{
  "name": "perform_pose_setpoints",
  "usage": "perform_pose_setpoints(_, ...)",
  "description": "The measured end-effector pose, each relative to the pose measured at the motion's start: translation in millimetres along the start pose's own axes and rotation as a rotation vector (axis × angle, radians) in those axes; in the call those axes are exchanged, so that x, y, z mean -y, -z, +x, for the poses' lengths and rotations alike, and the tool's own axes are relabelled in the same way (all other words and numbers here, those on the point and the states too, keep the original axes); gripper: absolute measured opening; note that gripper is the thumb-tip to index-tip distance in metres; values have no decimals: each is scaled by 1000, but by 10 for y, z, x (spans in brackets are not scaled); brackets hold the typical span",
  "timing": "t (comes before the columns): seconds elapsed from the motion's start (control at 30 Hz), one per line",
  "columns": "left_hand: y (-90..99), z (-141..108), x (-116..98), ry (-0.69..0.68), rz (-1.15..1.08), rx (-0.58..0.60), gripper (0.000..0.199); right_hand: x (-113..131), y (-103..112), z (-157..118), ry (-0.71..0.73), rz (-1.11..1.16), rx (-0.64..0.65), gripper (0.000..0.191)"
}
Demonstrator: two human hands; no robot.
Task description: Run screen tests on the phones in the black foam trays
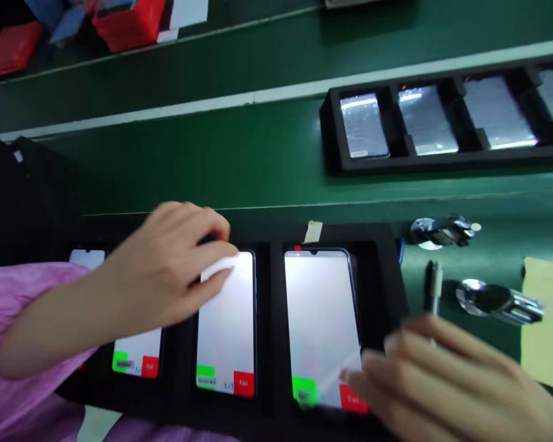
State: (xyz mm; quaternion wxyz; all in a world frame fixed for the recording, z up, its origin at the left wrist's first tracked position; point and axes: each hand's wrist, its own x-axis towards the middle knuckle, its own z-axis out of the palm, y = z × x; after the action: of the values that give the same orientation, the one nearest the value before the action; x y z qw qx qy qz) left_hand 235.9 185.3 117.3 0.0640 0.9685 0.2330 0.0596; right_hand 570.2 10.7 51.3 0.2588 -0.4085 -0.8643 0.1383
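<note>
Several phones with lit white screens lie in a black foam tray [271, 282]. My left hand [179, 264] is over the middle phone [228, 325], thumb and index finger near its upper screen; the fingers are curled, and what they hold, if anything, is too small to make out. At the lower right, my right hand [442, 380] is blurred, its fingertips by the red "Fail" box of the right phone [322, 313]. A faint clear sliver shows near those fingertips. Another phone [138, 350] is partly hidden under my left forearm.
A second black tray [334, 135] with several phones stands at the upper right. On the right lie a pen [435, 285], two metallic objects [445, 232] and a yellow sheet [546, 319]. Red bins [129, 24] are at the upper left.
</note>
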Motion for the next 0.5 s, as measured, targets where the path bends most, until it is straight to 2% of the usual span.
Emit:
perform_pose_setpoints(0.07,7,-117,59,80,128,47,35,-95,50,406,-41,107,-69,16)
perform_pose_setpoints(0.13,-31,-223,90,135,170,60,40,-214,48,689,-262,205,-202,15)
perform_pose_setpoints(0.2,-98,-294,101,172,160,44,38,-288,18,823,-495,344,-346,13)
perform_pose_setpoints(0.27,-167,-322,112,190,121,1,32,-291,-19,845,-636,470,-449,18)
perform_pose_setpoints(0.37,-212,-300,137,195,37,-88,25,-204,-57,794,-670,505,-506,24)
perform_pose_setpoints(0.5,-123,-270,96,157,-43,-131,27,-83,-49,723,-657,517,-499,31)
